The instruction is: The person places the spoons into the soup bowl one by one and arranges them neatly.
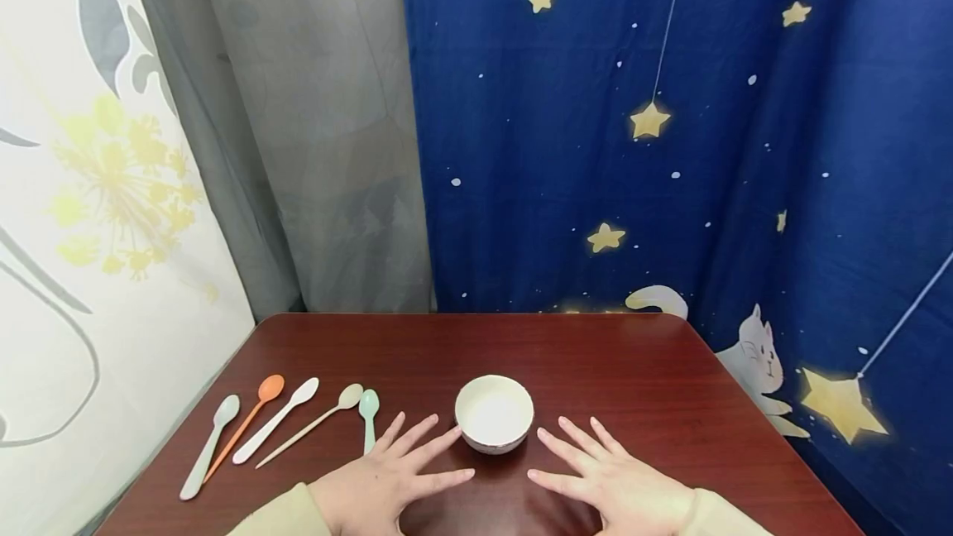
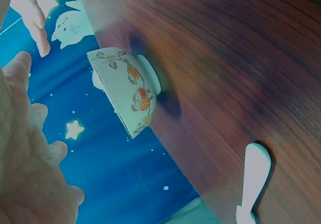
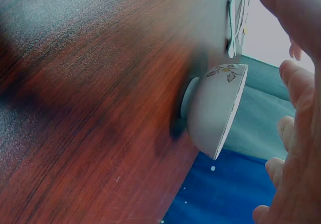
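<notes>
Left hand point(image 1: 385, 478) and right hand point(image 1: 624, 482) are held spread wide, gripping nothing, with the white bowl point(image 1: 495, 414) set ahead and between, about equally near both.

1. Reddish-brown wood-grain table point(image 1: 610, 354), rounded far corners.
2. Round white bowl point(image 1: 495, 412), flower-printed, upright.
3. Pale grey-green spoon point(image 1: 208, 453), leftmost.
4. Slender orange spoon point(image 1: 239, 434).
5. White long-handled spoon point(image 1: 267, 429).
6. Beige thin-handled spoon point(image 1: 351, 396).
7. Mint-green spoon point(image 1: 369, 412), nearest bowl, partly hidden.
</notes>
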A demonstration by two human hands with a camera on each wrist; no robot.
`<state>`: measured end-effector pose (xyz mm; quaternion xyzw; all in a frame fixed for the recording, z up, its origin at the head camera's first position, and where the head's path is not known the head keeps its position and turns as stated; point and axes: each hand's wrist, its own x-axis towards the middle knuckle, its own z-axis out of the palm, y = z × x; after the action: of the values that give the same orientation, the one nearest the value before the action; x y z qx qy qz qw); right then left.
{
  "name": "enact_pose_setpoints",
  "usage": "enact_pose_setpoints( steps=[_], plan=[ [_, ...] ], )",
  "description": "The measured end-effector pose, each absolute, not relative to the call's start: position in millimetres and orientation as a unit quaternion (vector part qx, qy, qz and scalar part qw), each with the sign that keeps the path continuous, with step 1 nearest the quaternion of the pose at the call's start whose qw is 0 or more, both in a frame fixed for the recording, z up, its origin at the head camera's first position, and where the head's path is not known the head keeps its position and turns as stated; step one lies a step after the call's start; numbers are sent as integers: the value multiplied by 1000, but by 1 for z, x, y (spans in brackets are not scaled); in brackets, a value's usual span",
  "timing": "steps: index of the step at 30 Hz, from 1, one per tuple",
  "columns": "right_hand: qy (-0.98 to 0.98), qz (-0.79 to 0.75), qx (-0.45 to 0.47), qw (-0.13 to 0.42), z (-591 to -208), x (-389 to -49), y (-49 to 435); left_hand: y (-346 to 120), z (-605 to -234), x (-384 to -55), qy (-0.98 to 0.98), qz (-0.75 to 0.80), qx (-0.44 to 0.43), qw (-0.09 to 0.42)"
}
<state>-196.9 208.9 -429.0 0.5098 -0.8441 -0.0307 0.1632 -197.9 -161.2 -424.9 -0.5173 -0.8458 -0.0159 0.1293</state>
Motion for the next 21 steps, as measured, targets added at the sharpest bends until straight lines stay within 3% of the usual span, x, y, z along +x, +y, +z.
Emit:
enact_pose_setpoints(
  steps=[9, 21],
  plan=[
    [-847, -18, 511, 145, -427, -197, 207, -163, -423, -200, -852, -25, -511, 109],
    [-870, 57, 484, 78, -429, -204, 205, -163, -429, -201, -854, -34, -502, 134]
  ],
)
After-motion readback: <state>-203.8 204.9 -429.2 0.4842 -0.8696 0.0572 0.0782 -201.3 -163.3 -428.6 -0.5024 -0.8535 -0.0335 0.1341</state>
